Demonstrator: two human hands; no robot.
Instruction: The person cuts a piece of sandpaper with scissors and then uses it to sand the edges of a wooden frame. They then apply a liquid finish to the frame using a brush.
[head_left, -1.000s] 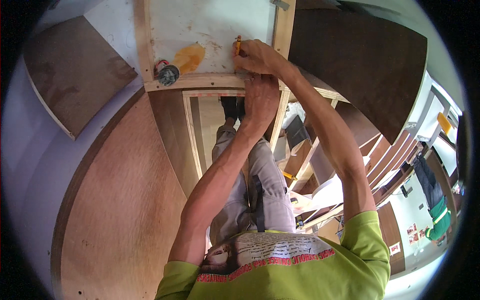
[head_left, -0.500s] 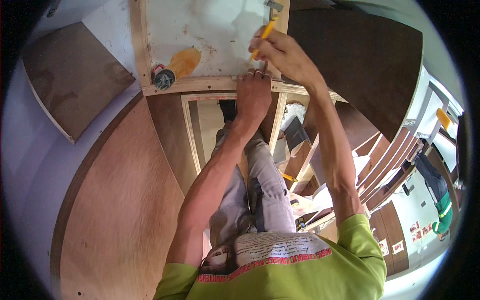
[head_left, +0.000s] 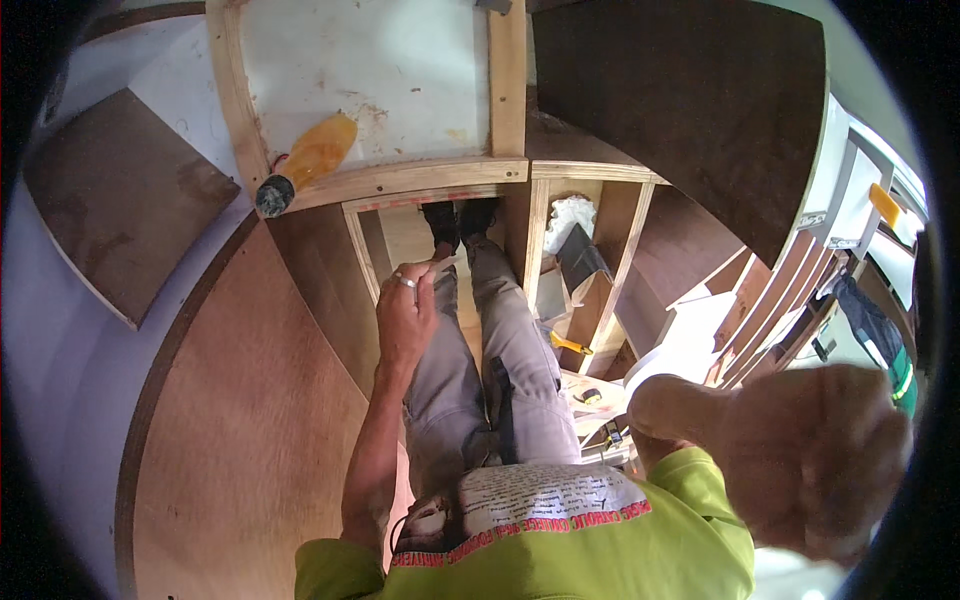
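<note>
The person's left hand is pinching a thin pale strip between thumb and fingers, above the grey trousers. The right hand is rising close to the camera, blurred; whether it is gripping anything, I cannot tell. An orange bottle with a dark cap is lying across the wooden frame's near left corner.
</note>
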